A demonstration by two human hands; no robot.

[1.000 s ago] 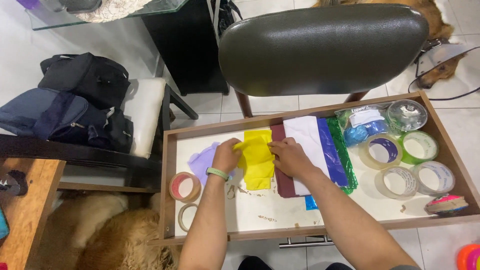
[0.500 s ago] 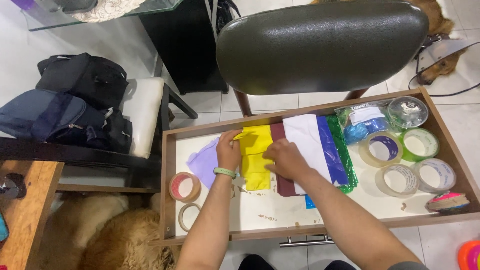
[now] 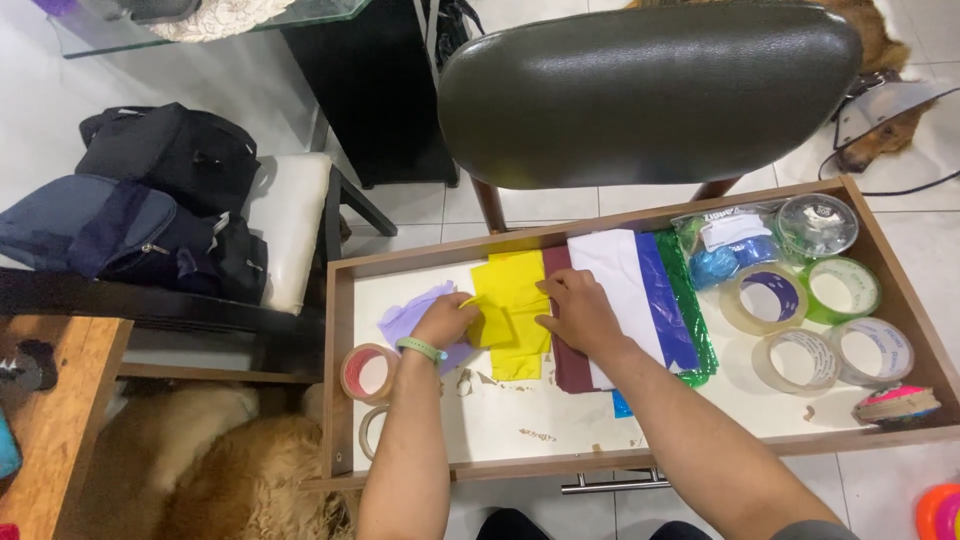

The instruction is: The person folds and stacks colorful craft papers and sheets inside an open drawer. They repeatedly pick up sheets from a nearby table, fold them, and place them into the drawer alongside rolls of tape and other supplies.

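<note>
Inside the open wooden drawer (image 3: 345, 300), near its left half: a thin yellow plastic sheet (image 3: 515, 300), long axis running from the far wall toward the near edge. Left hand (image 3: 445, 320) with a green wristband, grip pinching the sheet's folded left edge, resting over a crumpled lilac plastic sheet (image 3: 405, 318). Right hand (image 3: 580, 310) pressed flat, fingers loose, on the sheet's right edge and the maroon sheet (image 3: 568, 365) just beside. Further right, overlapping white (image 3: 610, 265), blue (image 3: 665, 310) and green sheets (image 3: 685, 290), then clear tape rolls (image 3: 800, 362).
</note>
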